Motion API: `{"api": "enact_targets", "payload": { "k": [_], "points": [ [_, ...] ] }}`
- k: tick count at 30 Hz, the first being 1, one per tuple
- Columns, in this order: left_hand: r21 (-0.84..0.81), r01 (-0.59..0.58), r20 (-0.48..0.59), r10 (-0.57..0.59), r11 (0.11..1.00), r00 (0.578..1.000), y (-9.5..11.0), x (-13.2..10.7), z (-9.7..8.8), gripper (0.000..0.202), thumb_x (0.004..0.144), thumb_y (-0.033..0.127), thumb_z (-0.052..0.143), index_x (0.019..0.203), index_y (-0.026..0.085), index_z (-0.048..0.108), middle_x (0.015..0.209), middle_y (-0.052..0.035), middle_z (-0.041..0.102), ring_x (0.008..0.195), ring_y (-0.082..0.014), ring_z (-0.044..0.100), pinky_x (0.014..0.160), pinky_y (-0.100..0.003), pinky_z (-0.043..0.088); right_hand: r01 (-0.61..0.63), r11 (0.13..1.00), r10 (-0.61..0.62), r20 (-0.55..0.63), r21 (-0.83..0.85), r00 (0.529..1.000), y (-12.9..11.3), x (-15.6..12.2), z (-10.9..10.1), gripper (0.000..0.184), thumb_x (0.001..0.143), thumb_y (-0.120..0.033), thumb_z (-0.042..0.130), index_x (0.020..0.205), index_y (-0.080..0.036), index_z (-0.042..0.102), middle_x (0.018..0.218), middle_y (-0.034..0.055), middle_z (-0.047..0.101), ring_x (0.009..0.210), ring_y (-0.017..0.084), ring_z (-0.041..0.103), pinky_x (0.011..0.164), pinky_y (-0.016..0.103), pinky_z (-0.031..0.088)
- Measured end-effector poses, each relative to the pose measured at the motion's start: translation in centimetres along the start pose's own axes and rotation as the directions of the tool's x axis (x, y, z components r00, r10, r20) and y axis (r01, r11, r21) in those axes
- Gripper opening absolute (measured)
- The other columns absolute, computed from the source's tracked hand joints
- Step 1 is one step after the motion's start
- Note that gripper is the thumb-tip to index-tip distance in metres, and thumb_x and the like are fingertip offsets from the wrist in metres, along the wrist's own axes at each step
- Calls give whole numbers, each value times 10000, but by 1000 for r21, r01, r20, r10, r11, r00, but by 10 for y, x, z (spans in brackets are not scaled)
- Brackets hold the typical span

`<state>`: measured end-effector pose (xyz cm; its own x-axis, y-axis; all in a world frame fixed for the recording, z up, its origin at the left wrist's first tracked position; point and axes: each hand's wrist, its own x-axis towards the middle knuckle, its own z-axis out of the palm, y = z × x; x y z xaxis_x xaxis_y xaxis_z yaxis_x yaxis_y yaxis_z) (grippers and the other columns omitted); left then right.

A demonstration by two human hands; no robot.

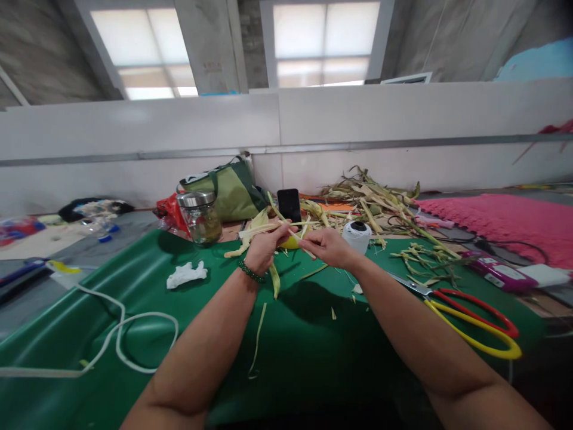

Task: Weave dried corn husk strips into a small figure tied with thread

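My left hand (265, 243), with a green bead bracelet at its wrist, is closed on pale strips of plant leaf (257, 229) that look like corn husk. Close to its right, my right hand (329, 245) pinches the other end of a pale husk strip. The strips cross between the two hands above the green mat (215, 334). A longer husk piece (274, 280) hangs down below my left hand. Just behind the hands stands a dark phone (289, 205). Something yellow shows partly between the hands. My fingertips are partly hidden by the strips.
Scissors (470, 316) with red and yellow handles lie at the right. A white thread spool (357, 237) stands near my right hand. Behind are a glass jar (200, 224), a green bag (233, 194) and piled dry stalks (371, 194). A white cord (119, 325) loops at left.
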<state>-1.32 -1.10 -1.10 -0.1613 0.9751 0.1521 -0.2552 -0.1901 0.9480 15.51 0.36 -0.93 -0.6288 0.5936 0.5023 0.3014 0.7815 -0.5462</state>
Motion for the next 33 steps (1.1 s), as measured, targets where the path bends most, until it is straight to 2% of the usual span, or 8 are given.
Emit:
{"api": "enact_targets", "payload": {
  "k": [4,7,10,14,18,22,28,33],
  "points": [
    [-63,-32,-41,30,998,999,5,4,-5,211,609,270,798,686,110,683,662,-34,708,650,-103,632,670,-209,494,-43,998,32,191,54,981,0,-4,-17,422,867,-391,478,511,-167,505,455,-34,488,439,74,416,479,208,298],
    [-116,-26,-34,22,993,999,8,2,-3,217,651,288,785,723,113,680,663,-35,709,666,-109,655,655,-197,498,-90,996,90,199,-9,976,4,-4,-19,434,862,-399,497,498,-164,518,456,-27,488,443,79,419,486,217,299],
    [-127,25,-6,-26,992,1000,8,-1,1,278,738,392,715,761,118,674,669,-48,708,690,-139,682,631,-212,512,-132,977,109,-137,-169,984,8,-3,-17,400,835,-418,554,525,-166,557,491,-20,493,484,92,407,510,236,284],
    [-54,38,87,-33,998,996,5,-5,5,367,733,486,684,781,123,672,814,-79,733,697,-160,692,665,-256,535,-118,978,-1,-573,-170,820,8,-1,-15,375,872,-427,505,622,-169,615,586,17,561,596,135,483,605,265,353],
    [196,-75,194,36,978,980,-1,-11,9,372,572,416,808,794,144,687,741,-39,724,749,-191,680,731,-291,527,-9,1000,0,-447,-17,895,7,4,-8,291,836,-405,548,698,-171,653,695,36,643,685,156,551,665,282,408],
    [356,-165,281,63,920,958,-3,-17,11,321,614,427,760,773,154,708,697,-33,714,783,-220,669,755,-323,514,-12,986,74,-366,168,928,7,6,2,263,774,-375,602,617,-166,628,630,15,613,622,135,534,613,269,409],
    [329,-154,297,53,932,954,-3,-20,12,246,632,380,745,747,166,708,715,-39,728,804,-217,668,821,-345,501,-105,902,299,-433,418,850,18,7,2,322,699,-446,662,570,-162,583,532,-26,502,529,98,425,535,255,350],
    [124,21,226,-48,992,973,-5,-17,13,385,590,477,765,758,142,678,673,-43,697,723,-190,663,746,-334,518,-201,869,331,-229,452,916,26,8,-8,449,728,-608,591,649,-166,603,602,3,568,569,123,506,557,257,399]
  ]
}}
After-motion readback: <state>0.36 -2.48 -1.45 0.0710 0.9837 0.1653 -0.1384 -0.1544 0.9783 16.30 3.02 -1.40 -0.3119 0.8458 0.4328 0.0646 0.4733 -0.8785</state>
